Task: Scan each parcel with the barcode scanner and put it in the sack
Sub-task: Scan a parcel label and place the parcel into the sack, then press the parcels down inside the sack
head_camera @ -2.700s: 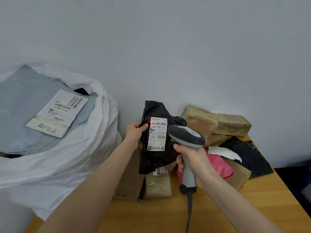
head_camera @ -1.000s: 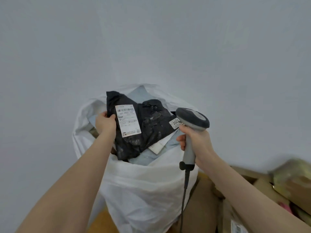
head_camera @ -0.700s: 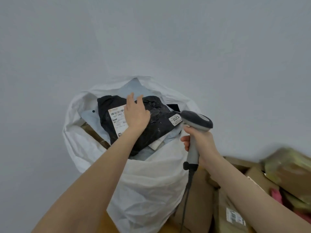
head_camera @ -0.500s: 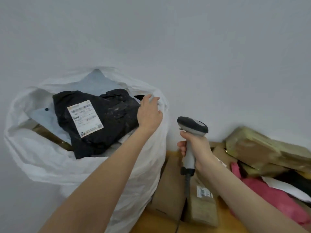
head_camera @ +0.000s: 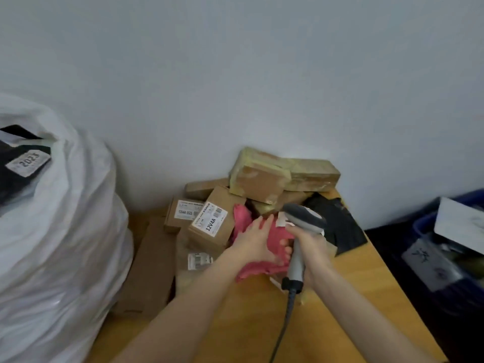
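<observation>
**Left hand on pink parcel – scanner held in right**

The left hand [head_camera: 255, 242] is laid flat on a pink soft parcel [head_camera: 262, 269], fingers straight and pointed towards the wall. No grip is seen; whether the thumb is hooked beneath cannot be told. The right hand [head_camera: 313, 244] is closed round the handle of a grey barcode scanner [head_camera: 305, 218], which is held upright just beside the left hand, its head over the parcel's far right edge. A dark cable [head_camera: 285, 318] is seen hanging from the handle base.

The pink parcel lies on the wooden table [head_camera: 248, 326] at the front of a heap set against the wall. To its left a cardboard box labelled "12V4A" [head_camera: 213, 218] is noted, tilted, with a smaller labelled box [head_camera: 183, 213] behind it. Two boxes wrapped in yellowish tape [head_camera: 259, 176] are stacked at the back, and a black mailer [head_camera: 337, 224] lies to the right.

The white sack [head_camera: 65, 231] stands at the table's left end – well apart from both hands. A black parcel [head_camera: 13, 179] bearing a "2023" tag is seen at its mouth. A blue bin [head_camera: 424, 226] is recorded at far right.
</observation>
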### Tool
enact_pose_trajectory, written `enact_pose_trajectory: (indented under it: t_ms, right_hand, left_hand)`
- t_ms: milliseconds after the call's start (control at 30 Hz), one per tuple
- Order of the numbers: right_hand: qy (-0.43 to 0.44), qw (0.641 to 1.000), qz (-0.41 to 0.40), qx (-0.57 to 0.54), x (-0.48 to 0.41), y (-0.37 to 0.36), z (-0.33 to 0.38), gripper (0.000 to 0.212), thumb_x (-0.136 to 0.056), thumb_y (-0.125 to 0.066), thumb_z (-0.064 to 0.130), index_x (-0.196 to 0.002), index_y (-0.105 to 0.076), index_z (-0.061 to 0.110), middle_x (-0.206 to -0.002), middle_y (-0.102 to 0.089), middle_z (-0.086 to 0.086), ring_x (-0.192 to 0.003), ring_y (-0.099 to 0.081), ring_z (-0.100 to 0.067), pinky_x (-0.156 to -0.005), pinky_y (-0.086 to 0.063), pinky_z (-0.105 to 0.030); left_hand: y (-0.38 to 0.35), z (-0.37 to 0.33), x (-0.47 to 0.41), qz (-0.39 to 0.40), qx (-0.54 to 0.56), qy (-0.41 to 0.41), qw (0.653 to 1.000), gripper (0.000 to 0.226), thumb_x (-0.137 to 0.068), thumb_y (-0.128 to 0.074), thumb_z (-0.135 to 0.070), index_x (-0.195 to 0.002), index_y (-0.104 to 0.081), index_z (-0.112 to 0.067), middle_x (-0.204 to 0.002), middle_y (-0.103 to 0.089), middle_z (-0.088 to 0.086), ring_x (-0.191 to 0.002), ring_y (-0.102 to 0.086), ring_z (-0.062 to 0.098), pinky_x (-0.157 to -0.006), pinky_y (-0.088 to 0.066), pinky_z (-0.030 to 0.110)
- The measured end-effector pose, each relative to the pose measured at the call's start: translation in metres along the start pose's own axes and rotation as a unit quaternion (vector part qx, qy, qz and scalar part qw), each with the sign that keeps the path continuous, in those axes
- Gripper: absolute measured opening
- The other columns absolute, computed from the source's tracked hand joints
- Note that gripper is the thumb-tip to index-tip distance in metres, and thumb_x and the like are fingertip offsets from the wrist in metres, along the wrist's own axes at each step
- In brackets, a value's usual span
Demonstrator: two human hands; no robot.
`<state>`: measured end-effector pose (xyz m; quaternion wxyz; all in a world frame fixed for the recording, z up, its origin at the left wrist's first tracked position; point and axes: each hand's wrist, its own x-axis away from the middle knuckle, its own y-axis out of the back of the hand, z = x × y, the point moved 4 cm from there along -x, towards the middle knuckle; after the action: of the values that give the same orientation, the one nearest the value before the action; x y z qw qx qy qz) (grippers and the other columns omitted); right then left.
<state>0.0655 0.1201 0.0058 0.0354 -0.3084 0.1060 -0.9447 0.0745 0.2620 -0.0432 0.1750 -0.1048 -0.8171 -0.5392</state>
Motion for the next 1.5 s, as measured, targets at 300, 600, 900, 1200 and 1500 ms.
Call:
enact_pose_trajectory:
  t_ms: [300, 600, 900, 1200, 1500]
  right_hand:
    - [-0.02, 1.0, 0.004, -0.022, -0.031, 0.082, 0.019, 0.005, -0.089, -0.066, 0.006, -0.086, -0.065, 0.002, -0.051, -0.061, -0.009, -0.036, -0.049, -0.013, -0.039, -0.044, -0.022]
    - [-0.022, 0.999, 0.032, -0.033, -0.021, 0.071, 0.026, 0.007, -0.088, -0.067, 0.007, -0.083, -0.066, 0.002, -0.056, -0.062, -0.012, -0.04, -0.051, -0.016, -0.044, -0.045, -0.026]
    - [-0.025, 0.999, 0.023, -0.025, -0.022, 0.075, 0.012, 0.009, -0.089, -0.066, 0.007, -0.081, -0.064, 0.003, -0.053, -0.061, -0.009, -0.038, -0.05, -0.013, -0.041, -0.045, -0.024]
    - [0.0, 0.996, 0.076, -0.049, -0.013, 0.039, 0.031, 0.01, -0.088, -0.069, 0.01, -0.093, -0.065, 0.003, -0.056, -0.064, -0.009, -0.04, -0.052, -0.014, -0.042, -0.047, -0.023]
    - [0.052, 0.987, 0.134, -0.077, 0.008, -0.026, 0.033, 0.018, -0.08, -0.078, 0.008, -0.095, -0.068, 0.013, -0.071, -0.073, 0.001, -0.057, -0.068, -0.011, -0.047, -0.052, -0.022]
  left_hand:
    - [-0.043, -0.027, -0.02, -0.125, -0.118, 0.042, 0.984, 0.045, -0.092, -0.057, -0.035, -0.135, -0.05, -0.022, -0.136, -0.054, 0.005, -0.108, -0.061, 0.027, -0.079, -0.051, 0.036]
    - [-0.033, -0.032, -0.018, -0.07, -0.004, 0.071, 0.995, 0.079, -0.075, -0.071, -0.054, -0.138, -0.039, -0.019, -0.139, -0.046, 0.003, -0.122, -0.051, 0.025, -0.092, -0.048, 0.04]
    - [-0.055, -0.02, -0.037, -0.15, -0.133, 0.11, 0.973, 0.081, -0.081, -0.065, -0.056, -0.146, -0.03, -0.023, -0.143, -0.041, 0.006, -0.109, -0.059, 0.025, -0.079, -0.051, 0.035]
    - [0.148, 0.03, 0.025, -0.285, 0.151, 0.148, 0.935, 0.011, -0.079, -0.068, -0.032, -0.086, -0.063, -0.025, -0.078, -0.065, -0.004, -0.077, -0.062, 0.018, -0.069, -0.048, 0.029]
    - [0.149, 0.111, 0.114, -0.321, 0.646, 0.184, 0.667, 0.018, -0.086, -0.068, -0.021, -0.101, -0.062, -0.013, -0.08, -0.074, 0.002, -0.072, -0.07, 0.017, -0.052, -0.056, 0.028]
